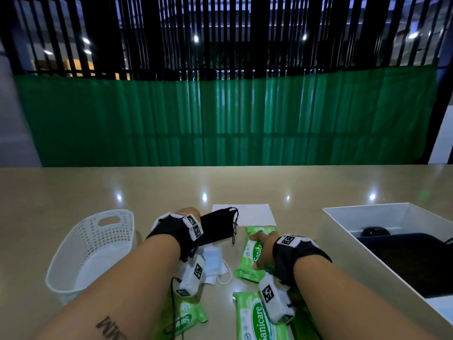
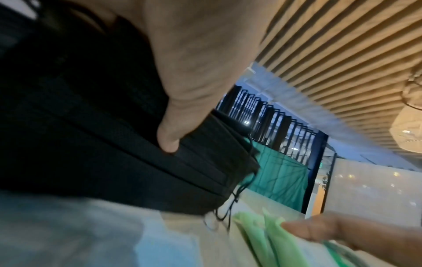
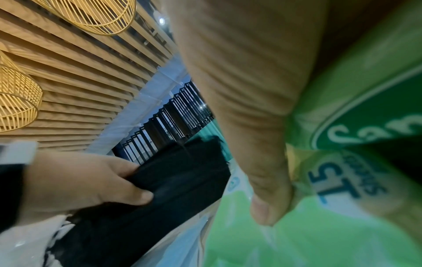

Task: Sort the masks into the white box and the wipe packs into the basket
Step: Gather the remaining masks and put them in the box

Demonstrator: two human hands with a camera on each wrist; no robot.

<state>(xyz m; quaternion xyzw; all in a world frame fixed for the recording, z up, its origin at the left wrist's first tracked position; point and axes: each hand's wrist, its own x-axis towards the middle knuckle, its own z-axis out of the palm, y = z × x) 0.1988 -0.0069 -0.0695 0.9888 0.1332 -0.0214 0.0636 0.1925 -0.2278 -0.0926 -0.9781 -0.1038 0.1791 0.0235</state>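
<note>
In the lower middle of the head view the left hand (image 1: 186,218) is gripping a stack of black masks (image 1: 219,225), thumb pressing on top and fingers curling underneath in the left wrist view, so the loose pleated layers are staying together as one bundle while their ear loops are dangling free at the far end. Just right of it, the right hand (image 1: 263,251) is closing on a green wipe pack (image 1: 253,253), the thumb pinning its slippery film, as the right wrist view is showing close up; whether the pack is lifted off the counter (image 1: 73,190) I cannot tell. The two grips seem to be serving both sorts at once. The white basket (image 1: 81,266) is sitting at lower left, apparently holding nothing yet, and the white box (image 1: 348,244) at lower right is already holding something dark, too dim to name. A pale mask (image 1: 215,262) is lying between the forearms, and more wipe packs (image 1: 255,317) are lying along the bottom edge, so most of the sorting is still waiting. Each hand is lying on the side away from its container, so the arms will likely be crossing.
</note>
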